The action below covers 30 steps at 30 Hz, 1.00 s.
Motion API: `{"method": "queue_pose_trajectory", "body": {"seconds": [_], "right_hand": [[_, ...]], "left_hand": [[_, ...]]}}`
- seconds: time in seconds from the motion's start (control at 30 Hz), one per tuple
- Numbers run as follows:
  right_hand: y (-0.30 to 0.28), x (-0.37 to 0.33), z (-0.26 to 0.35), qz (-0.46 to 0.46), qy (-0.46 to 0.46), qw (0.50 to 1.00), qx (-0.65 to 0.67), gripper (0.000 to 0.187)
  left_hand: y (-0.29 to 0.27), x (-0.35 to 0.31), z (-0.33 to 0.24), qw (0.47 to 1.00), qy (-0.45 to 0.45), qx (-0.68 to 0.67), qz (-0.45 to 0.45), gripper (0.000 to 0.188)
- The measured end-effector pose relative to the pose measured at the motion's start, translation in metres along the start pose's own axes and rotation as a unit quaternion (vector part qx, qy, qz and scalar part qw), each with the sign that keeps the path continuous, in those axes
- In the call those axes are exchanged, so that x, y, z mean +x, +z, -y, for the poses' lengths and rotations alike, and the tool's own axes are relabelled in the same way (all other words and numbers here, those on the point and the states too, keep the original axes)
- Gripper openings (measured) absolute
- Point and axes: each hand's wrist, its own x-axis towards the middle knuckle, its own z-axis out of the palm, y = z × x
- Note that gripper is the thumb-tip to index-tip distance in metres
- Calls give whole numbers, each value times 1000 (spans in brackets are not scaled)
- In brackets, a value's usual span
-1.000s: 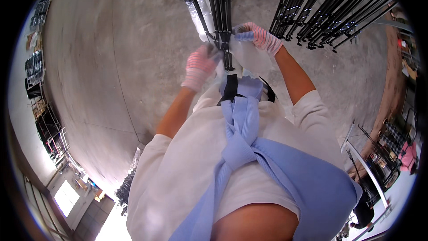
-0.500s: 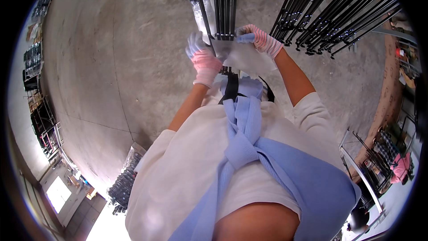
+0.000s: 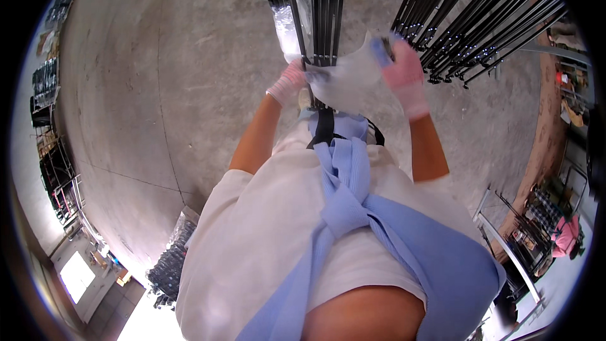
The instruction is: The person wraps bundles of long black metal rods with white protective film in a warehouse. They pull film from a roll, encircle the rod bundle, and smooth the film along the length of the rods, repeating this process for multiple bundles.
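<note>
A bundle of long, thin black rods point(image 3: 325, 19) stands upright before me, its lower ends near my waist. My left hand point(image 3: 291, 81), in a pink-and-white glove, is at the bundle's left side; rods and plastic hide its fingers. My right hand point(image 3: 404, 79), in a striped pink glove with blue fingertips, is raised right of the bundle and blurred by motion. It appears closed on a sheet of translucent plastic film point(image 3: 347, 82), which spreads across the lower rods. Something small and dark shows at its fingertips, too smeared to name.
More black rods point(image 3: 467, 19) stand in rows at the upper right. Clear plastic point(image 3: 287, 29) wraps rods behind the bundle. The concrete floor point(image 3: 214, 44) surrounds me. Loaded racks point(image 3: 60, 177) line the left wall. A metal frame point(image 3: 514, 256) stands at the lower right.
My right hand has moved right and turned upward, drawing the plastic film out with it. My left hand has shifted against the bundle, its fingers now out of sight.
</note>
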Motion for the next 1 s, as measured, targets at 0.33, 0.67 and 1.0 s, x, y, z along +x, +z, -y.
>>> {"method": "queue_pose_trajectory", "body": {"seconds": [0.33, 0.67, 1.0], "right_hand": [[144, -46, -34, 104, 223, 894, 374, 58], [105, -12, -33, 276, 137, 745, 591, 37], [125, -18, -47, 308, 33, 766, 564, 30]], "left_hand": [[-4, 13, 13, 993, 46, 104, 21, 35], [43, -24, -89, 758, -138, 637, -30, 39], [-9, 11, -108, 498, -35, 866, 40, 35]]}}
